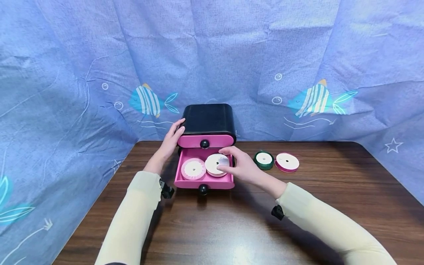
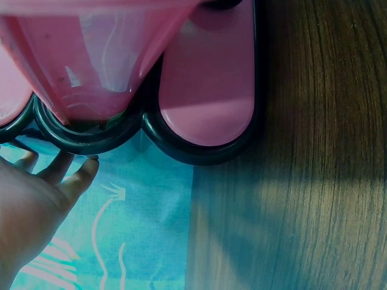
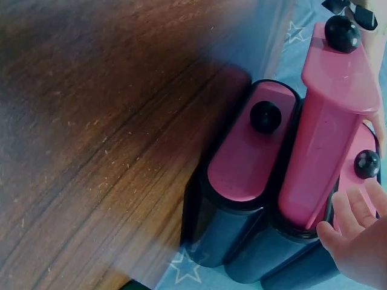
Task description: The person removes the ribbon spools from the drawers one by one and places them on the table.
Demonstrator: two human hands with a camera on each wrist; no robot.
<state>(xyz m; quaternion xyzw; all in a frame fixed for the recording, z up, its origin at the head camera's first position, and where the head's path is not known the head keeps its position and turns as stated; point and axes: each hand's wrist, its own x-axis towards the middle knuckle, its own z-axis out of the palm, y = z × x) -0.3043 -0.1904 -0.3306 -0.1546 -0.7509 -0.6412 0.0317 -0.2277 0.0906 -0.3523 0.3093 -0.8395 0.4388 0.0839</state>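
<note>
A black cabinet [image 1: 208, 118] with pink drawer fronts and round black knobs stands at the table's back. Its middle drawer [image 1: 204, 183] is pulled out, holding a pink-edged white spool [image 1: 193, 169] on the left and a white ribbon spool [image 1: 212, 163] on the right. My left hand [image 1: 170, 141] rests against the cabinet's left side, fingertips at its top edge. Over the right spool reaches my right hand [image 1: 243, 164], thumb and fingers spread apart, overlapping the spool's face and far edge. In the right wrist view, the drawer wall hides both spools.
Right of the cabinet lie a green ribbon spool [image 1: 264, 159] and a magenta ribbon spool [image 1: 287, 162]. The upper drawer [image 1: 192, 141] and the lowest drawer [image 3: 245, 163] are closed. Behind the brown wooden table [image 1: 198, 228] hangs a blue fish-print cloth [image 1: 232, 55].
</note>
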